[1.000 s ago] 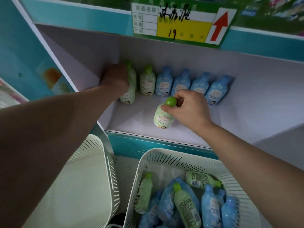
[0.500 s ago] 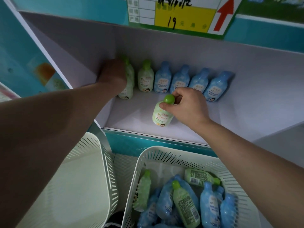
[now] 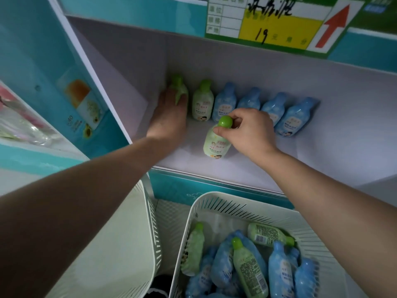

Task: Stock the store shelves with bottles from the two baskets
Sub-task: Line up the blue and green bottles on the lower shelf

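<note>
We reach both bare arms into a white-floored shelf (image 3: 300, 160), boxed in by a slanting side wall (image 3: 120, 82) on the left and a teal front lip (image 3: 214, 186).

Our right hand (image 3: 247, 132) pinches the round, glossy cap (image 3: 225, 121) of the front green bottle (image 3: 216, 146). This bottle is upright in the open strip between the lip and the back row, touching no other bottle. We cannot tell whether its base rests on the floor.

Our left hand (image 3: 169, 117) sits in the back left corner, just beside the wall. Its fingers stretch along both sides of the corner green bottle (image 3: 180, 92); we cannot tell whether they clasp it.

A second green bottle (image 3: 202, 102) stands beside that one, then four blue bottles (image 3: 224, 100), shoulder to shoulder. All are squat, rounded and soft-sided, with printed labels. Right of the last blue one, smooth white floor runs on.

Below the lip, the right basket (image 3: 214, 203), white plastic with slotted walls, holds blue and green bottles lying jumbled. The left basket (image 3: 150, 211) stands just beside it, partly under our left arm. A price card (image 3: 268, 24) with a red arrow hangs on the shelf edge overhead.
</note>
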Demonstrator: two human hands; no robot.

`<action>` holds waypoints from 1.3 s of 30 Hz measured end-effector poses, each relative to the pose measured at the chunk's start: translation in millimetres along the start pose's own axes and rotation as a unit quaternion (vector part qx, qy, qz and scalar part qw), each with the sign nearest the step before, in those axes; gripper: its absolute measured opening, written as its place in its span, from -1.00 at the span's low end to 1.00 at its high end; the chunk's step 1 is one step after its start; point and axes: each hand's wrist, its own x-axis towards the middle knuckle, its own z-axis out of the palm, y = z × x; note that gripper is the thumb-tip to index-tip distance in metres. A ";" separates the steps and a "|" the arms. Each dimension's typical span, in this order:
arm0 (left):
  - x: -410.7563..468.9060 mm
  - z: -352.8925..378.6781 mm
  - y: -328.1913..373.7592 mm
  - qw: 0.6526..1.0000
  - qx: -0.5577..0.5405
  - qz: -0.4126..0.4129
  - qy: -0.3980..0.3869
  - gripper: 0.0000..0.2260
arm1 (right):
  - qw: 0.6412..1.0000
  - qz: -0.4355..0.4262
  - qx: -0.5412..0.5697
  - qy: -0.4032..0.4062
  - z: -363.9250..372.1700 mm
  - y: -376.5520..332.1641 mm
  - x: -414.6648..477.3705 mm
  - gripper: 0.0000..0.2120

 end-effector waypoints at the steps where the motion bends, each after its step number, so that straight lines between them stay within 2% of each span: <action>1: -9.0 3.5 -0.9 1.000 -0.006 -0.003 -0.003 -0.45 | 1.000 0.001 -0.003 0.002 3.0 -1.5 2.9 -0.69; 5: -43.4 14.9 -10.1 1.000 0.003 0.017 -0.004 -0.50 | 1.000 0.012 -0.013 0.005 15.0 -7.9 18.3 -0.64; 9: -57.2 20.5 -18.5 1.000 0.006 0.004 -0.017 -0.54 | 0.999 0.008 -0.037 -0.006 25.7 -13.5 35.9 -0.64; 17: -57.4 28.3 -17.8 0.999 -0.022 0.009 -0.036 -0.56 | 0.999 -0.004 -0.047 -0.016 44.6 -21.2 60.2 -0.71; 30: -62.8 28.2 -17.8 0.997 -0.036 0.006 -0.065 -0.59 | 0.993 -0.030 -0.111 -0.023 59.3 -16.2 85.8 -0.60; 39: -64.1 30.0 -17.3 0.998 -0.033 0.020 -0.058 -0.58 | 0.990 -0.047 -0.129 -0.016 63.5 -13.1 92.0 -0.61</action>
